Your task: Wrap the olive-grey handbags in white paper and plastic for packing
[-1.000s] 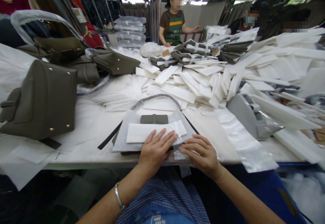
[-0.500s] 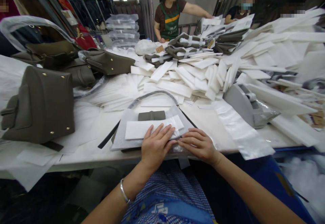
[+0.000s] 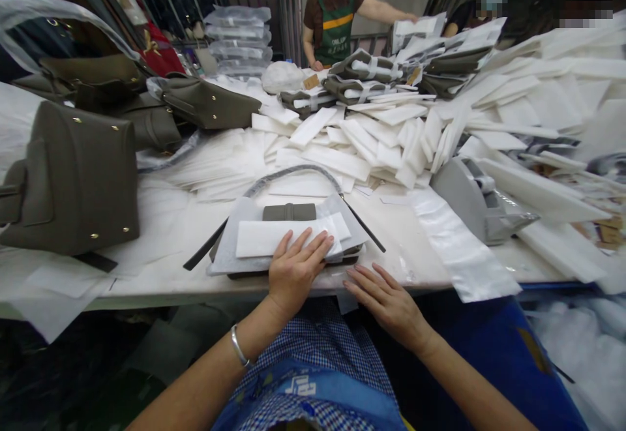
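A dark olive handbag lies on the table in front of me, its wrapped handle arching away from me. White tissue-like sheet covers much of it, and a white foam pad rests on top. My left hand lies flat on the right part of the pad, fingers stretched out. Right of the bag, my right hand is spread over the table's front edge, apart from the bag, with nothing visible in it. Clear film partly shows between the hands.
Several olive handbags stand at the left. Heaped foam pads fill the back and right. A grey tape dispenser sits at the right beside a white plastic strip. Across the table stands a co-worker in a green apron.
My right hand has moved away from the bag's lower right edge, towards the right and me, and its fingers have spread. My left hand stays on the pad.
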The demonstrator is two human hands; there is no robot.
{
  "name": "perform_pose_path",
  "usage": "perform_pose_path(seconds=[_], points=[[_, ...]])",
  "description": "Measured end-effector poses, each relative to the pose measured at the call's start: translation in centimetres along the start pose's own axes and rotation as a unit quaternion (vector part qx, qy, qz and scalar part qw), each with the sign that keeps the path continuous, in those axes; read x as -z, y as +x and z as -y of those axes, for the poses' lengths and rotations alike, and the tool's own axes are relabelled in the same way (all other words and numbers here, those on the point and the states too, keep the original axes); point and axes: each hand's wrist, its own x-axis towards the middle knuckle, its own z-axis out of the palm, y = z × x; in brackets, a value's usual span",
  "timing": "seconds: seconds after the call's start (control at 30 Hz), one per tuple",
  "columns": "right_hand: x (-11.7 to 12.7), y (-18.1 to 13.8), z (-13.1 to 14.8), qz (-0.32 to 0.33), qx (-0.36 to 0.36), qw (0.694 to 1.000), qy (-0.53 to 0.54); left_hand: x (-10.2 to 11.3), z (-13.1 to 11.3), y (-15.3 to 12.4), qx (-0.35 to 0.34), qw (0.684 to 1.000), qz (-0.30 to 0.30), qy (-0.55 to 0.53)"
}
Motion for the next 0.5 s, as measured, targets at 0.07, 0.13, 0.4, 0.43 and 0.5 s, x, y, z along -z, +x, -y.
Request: perform_pose_path(seconds=[0.07,0.13,0.4,0.43,0.5], points=[[-1.0,0.5,0.3,-0.031,0.007,0.999,0.017,0.0,0.0,0.0,0.0,1.0,-0.004,-0.001],[-1.7,1.0,0.5,-0.064,0.015,0.997,0.04,0.0,0.0,0.1,-0.001,1.0,-0.007,0.0],[-1.3,2.1,3.0,-0.135,-0.036,0.984,0.114,-0.2,-0.3,0.0,-0.003,0.999,-0.03,0.018],[-1.0,2.1,3.5,-0.131,-0.044,0.983,0.12,-0.3,-0.4,0.0,-0.002,0.999,-0.032,0.019],[-0.4,1.8,4.6,-0.123,-0.059,0.983,0.124,-0.5,-0.4,-0.1,-0.002,0.999,-0.036,0.021]])
